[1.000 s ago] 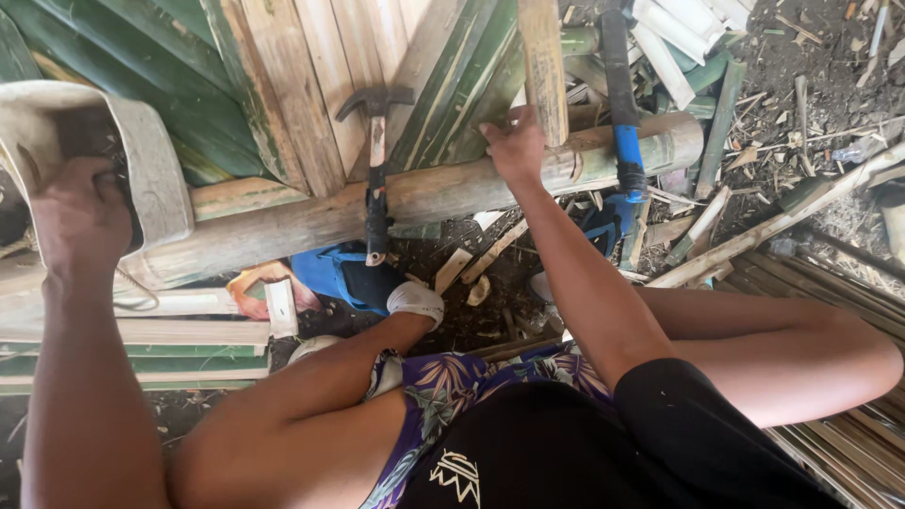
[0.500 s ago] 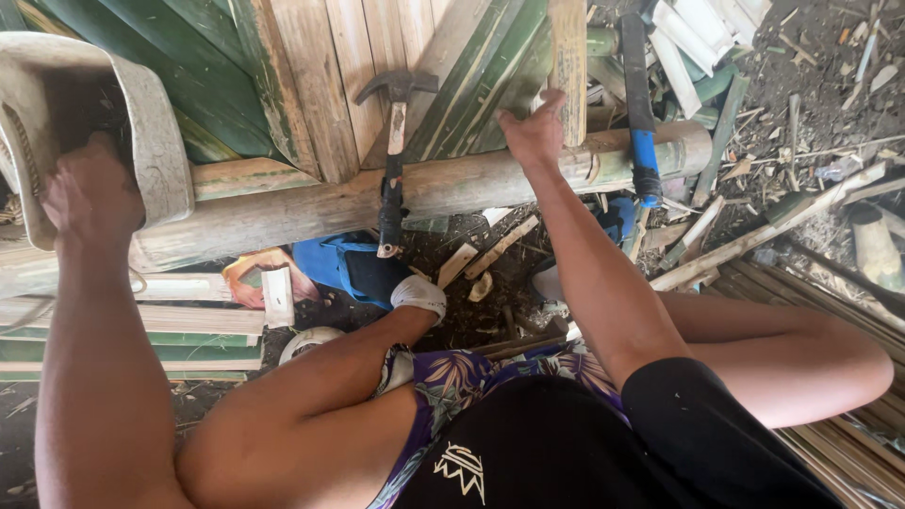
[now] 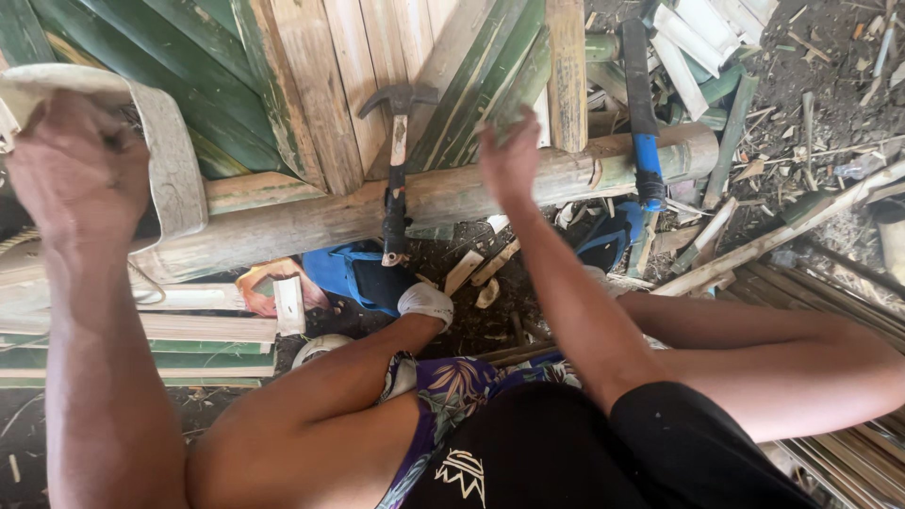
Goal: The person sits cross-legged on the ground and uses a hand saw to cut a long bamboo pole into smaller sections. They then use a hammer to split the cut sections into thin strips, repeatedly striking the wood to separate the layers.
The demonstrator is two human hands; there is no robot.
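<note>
the right hand (image 3: 509,155) sits on the thick bamboo pole (image 3: 311,221) that runs across the middle of the view, its fingers curled over the edge of the green and tan slat panel (image 3: 311,85) lying behind the pole; how tightly they close i cannot tell from here. at about nine o'clock from it, the left hand (image 3: 80,170) is fisted around a pale curved strip (image 3: 174,160) that loops over the pole's left end. between the two hands a claw hammer (image 3: 396,170) lies across the pole, head toward twelve o'clock, handle pointing down. at three o'clock from the right hand a tool with a blue and black handle (image 3: 643,123) leans over the pole's right end. below the pole, at six o'clock, a blue bag (image 3: 353,273) lies on the dirt among wood chips; what is inside it i cannot make out. cut bamboo strips (image 3: 170,330) are stacked at lower left.
</note>
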